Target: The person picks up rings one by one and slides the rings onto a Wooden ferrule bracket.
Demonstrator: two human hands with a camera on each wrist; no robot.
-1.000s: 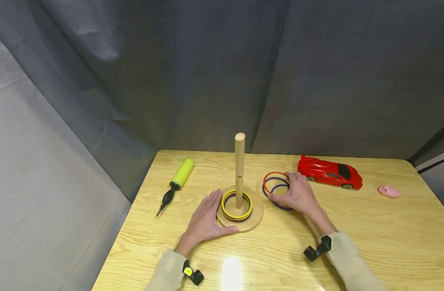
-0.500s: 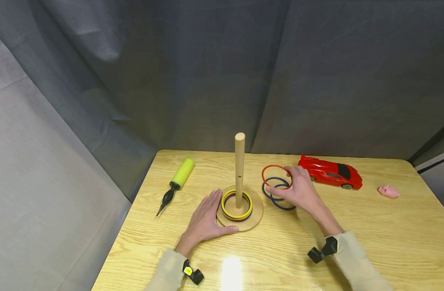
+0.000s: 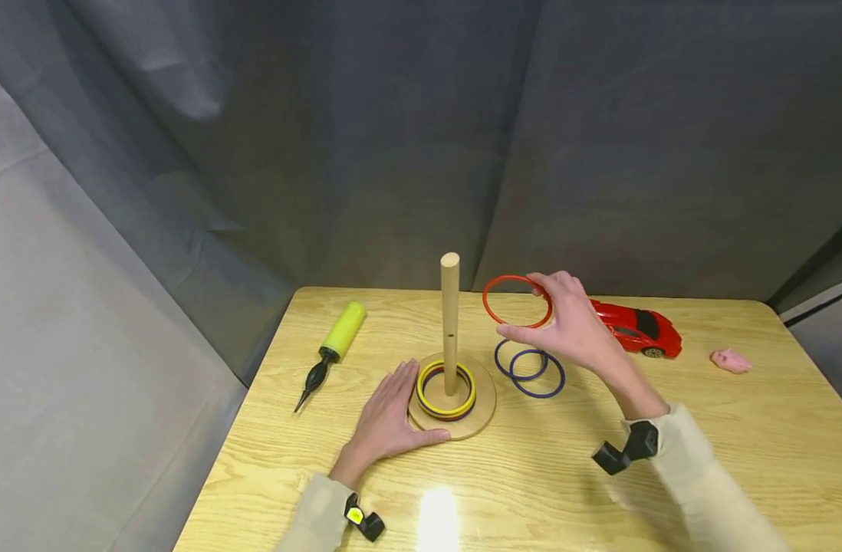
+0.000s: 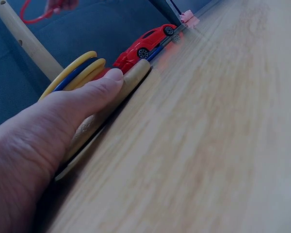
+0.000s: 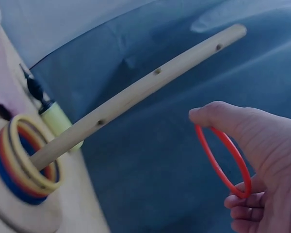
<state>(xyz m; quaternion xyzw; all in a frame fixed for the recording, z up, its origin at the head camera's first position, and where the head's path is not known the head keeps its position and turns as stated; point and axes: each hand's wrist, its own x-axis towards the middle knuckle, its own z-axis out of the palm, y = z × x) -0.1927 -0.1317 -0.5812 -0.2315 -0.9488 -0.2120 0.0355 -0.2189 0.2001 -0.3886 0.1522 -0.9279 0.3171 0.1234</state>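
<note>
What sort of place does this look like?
Probably an indoor filming or play setup: dark cloth hangs behind a wood-grain table, and a wooden ring-toss stand is set on top.

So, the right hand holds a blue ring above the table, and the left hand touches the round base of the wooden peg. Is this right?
Not quite: the right hand holds a red ring above the table, as the head view shows, and the left hand touches the round base of the wooden peg.
</note>
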